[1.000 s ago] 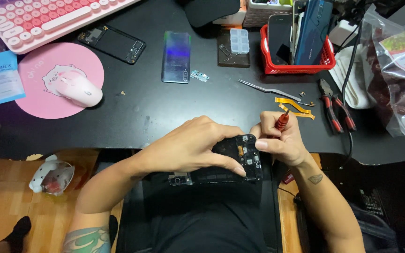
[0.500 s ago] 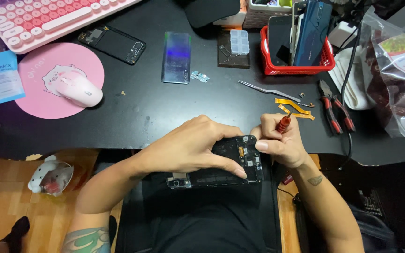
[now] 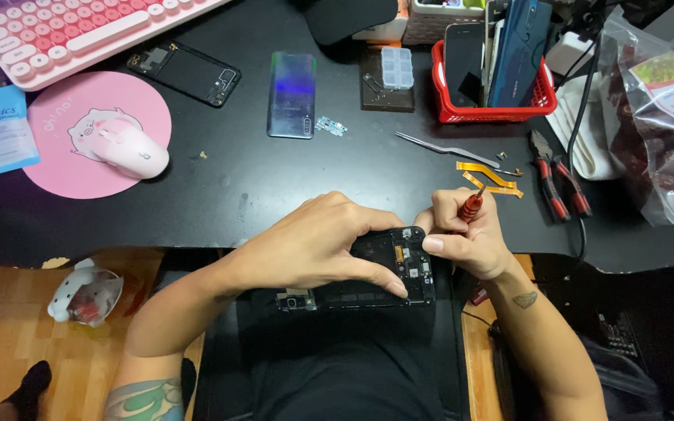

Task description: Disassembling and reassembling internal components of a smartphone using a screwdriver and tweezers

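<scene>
Black desk (image 3: 274,203), near edge: opened phone (image 3: 399,265) sits under left hand (image 3: 313,245), fingers clamped across it. Right hand (image 3: 470,238), just beside, grips red screwdriver (image 3: 472,206) at phone's top corner.

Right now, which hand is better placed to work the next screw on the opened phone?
Probably the right hand: it grips the red screwdriver beside the opened phone. The left hand lies across the phone, steadying it.
</scene>
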